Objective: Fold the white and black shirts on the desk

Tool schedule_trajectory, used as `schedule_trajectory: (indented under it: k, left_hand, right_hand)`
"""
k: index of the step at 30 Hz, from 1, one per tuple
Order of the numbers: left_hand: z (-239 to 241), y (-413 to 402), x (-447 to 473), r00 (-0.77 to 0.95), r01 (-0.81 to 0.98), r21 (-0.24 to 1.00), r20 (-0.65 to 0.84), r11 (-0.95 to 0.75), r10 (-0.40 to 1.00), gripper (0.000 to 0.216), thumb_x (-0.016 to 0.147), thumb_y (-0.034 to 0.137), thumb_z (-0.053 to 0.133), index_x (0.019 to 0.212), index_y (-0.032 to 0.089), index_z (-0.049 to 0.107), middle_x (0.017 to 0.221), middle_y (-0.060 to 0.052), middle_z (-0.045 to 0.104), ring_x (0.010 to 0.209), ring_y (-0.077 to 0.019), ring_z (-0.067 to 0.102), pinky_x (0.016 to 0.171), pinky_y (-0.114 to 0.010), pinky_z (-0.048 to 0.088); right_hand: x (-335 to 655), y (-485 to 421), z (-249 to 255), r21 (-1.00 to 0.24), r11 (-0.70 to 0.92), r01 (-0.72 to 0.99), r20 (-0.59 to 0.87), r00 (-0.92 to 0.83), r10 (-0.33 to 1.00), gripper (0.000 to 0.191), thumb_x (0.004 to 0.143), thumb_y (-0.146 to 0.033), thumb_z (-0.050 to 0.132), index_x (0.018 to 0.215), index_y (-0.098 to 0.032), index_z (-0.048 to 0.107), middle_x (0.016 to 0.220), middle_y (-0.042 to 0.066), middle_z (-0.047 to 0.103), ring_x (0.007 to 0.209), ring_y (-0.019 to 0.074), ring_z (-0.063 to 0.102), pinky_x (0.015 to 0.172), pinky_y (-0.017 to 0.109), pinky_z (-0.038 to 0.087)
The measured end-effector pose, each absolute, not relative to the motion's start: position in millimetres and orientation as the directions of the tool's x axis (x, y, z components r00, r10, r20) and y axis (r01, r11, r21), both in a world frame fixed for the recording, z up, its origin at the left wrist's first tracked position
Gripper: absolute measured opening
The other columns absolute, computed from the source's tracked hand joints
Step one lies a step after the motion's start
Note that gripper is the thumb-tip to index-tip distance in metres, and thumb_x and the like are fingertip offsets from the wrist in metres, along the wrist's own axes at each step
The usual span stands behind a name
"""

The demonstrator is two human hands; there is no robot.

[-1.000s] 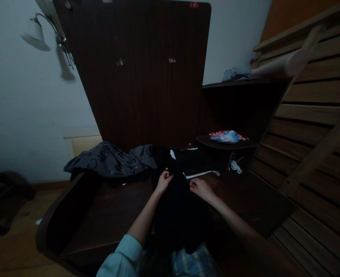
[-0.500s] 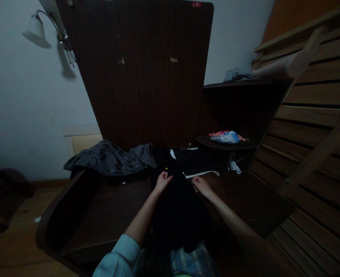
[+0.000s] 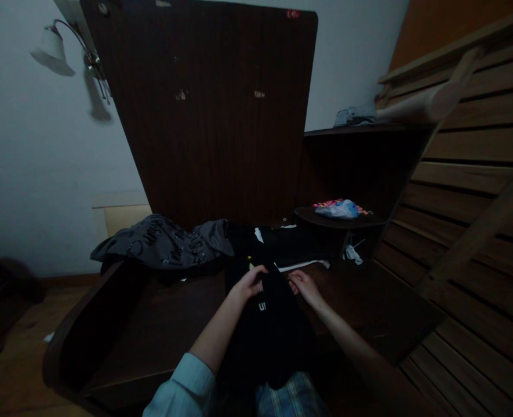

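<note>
A piece of black clothing [image 3: 277, 336] stretches from the dark wooden surface down over the lap, with a small white print near its middle. My left hand [image 3: 251, 282] is closed on its upper left part, fingers bent over the cloth beside a small yellow mark. At the right edge of the same cloth, my right hand [image 3: 304, 286] is pinched closed; the fabric between its fingertips is too dark to make out clearly. Behind the hands lies more dark cloth with a white strip [image 3: 302, 266] along its near edge.
Grey clothing with black lettering [image 3: 164, 240] hangs over the left side of the wooden desk [image 3: 152, 341]. A plastic bag [image 3: 338, 209] rests on a small shelf at the right. Wooden slats [image 3: 469, 202] stand to the right, and a lamp [image 3: 53, 51] is on the wall.
My left hand has shifted slightly down and turned, its fingers now reaching over the cloth. A white print on the black clothing has come into view. My right hand stays nearly in place.
</note>
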State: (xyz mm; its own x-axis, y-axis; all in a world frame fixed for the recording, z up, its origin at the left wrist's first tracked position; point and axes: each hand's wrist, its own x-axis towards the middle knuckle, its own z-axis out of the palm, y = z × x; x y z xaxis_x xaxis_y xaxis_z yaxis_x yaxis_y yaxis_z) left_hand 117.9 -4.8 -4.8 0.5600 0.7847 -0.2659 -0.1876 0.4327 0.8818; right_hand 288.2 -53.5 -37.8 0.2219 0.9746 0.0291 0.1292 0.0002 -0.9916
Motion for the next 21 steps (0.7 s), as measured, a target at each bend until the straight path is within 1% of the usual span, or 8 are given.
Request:
schedule_trajectory:
  k: [3,6,9,12,16,19,21]
  left_hand:
    - [-7,-11,119,0.593,-0.261,0.816,-0.286,0.516,0.752,0.010,0.067,0.022,0.055,0.061,0.014,0.053,0.055,-0.001,0.058,0.053,-0.0128,0.058,0.059,-0.024,0.047]
    - [-9,-15,122,0.611,-0.294,0.756,-0.322,0.585,0.723,0.012,0.070,0.024,0.054,0.066,0.013,0.055,0.059,-0.003,0.060,0.056,-0.0137,0.059,0.062,-0.024,0.048]
    - [-11,-16,126,0.616,-0.290,0.717,-0.367,0.634,0.697,0.009,0.071,0.019,0.054,0.070,0.011,0.057,0.059,-0.003,0.061,0.055,-0.0125,0.059,0.062,-0.023,0.047]
    - [-13,-18,127,0.607,-0.300,0.699,-0.385,0.650,0.695,0.008,0.072,0.016,0.051,0.069,0.012,0.056,0.058,-0.004,0.061,0.057,-0.0135,0.060,0.063,-0.024,0.048]
    - [-14,-21,123,0.607,-0.333,0.683,-0.373,0.650,0.702,0.015,0.072,0.025,0.049,0.069,0.012,0.055,0.061,-0.006,0.062,0.063,-0.0180,0.062,0.065,-0.029,0.048]
    - [-11,-24,120,0.631,-0.345,0.675,-0.347,0.652,0.693,0.022,0.072,0.033,0.048,0.073,0.012,0.057,0.062,-0.008,0.062,0.065,-0.0205,0.062,0.065,-0.032,0.049]
    - [-11,-25,120,0.630,-0.340,0.699,-0.327,0.629,0.705,0.027,0.074,0.036,0.045,0.075,0.012,0.058,0.062,-0.008,0.062,0.064,-0.0205,0.062,0.063,-0.032,0.049]
  right_hand:
    - [288,-54,-37,-0.995,0.004,0.102,0.028,0.233,0.972,0.021,0.061,-0.041,0.050,0.061,-0.020,0.048,0.044,-0.006,0.048,0.039,0.0090,0.047,0.039,0.021,0.035]
    - [288,-56,-33,-0.998,0.002,0.066,0.016,0.221,0.975,0.024,0.059,-0.043,0.051,0.061,-0.019,0.048,0.045,-0.006,0.050,0.039,0.0088,0.046,0.039,0.021,0.035]
    - [287,-58,-30,-0.999,-0.003,0.041,0.006,0.214,0.977,0.025,0.058,-0.043,0.053,0.061,-0.019,0.048,0.045,-0.006,0.050,0.039,0.0086,0.046,0.039,0.021,0.035]
    - [288,-58,-30,-0.999,-0.006,0.039,0.002,0.216,0.976,0.024,0.057,-0.042,0.055,0.061,-0.019,0.049,0.046,-0.006,0.049,0.040,0.0082,0.046,0.039,0.020,0.034]
    - [289,-58,-33,-1.000,0.019,0.007,0.020,0.230,0.973,0.028,0.057,-0.045,0.056,0.063,-0.019,0.049,0.049,-0.004,0.051,0.042,0.0087,0.047,0.042,0.021,0.036]
    - [288,-59,-34,-0.998,0.051,-0.025,0.042,0.266,0.963,0.031,0.055,-0.046,0.060,0.066,-0.019,0.049,0.057,-0.002,0.056,0.050,0.0105,0.052,0.049,0.024,0.042]
    - [286,-59,-35,-0.998,0.070,-0.009,0.065,0.278,0.958,0.032,0.054,-0.045,0.063,0.068,-0.020,0.049,0.060,-0.001,0.058,0.055,0.0120,0.054,0.053,0.025,0.044]
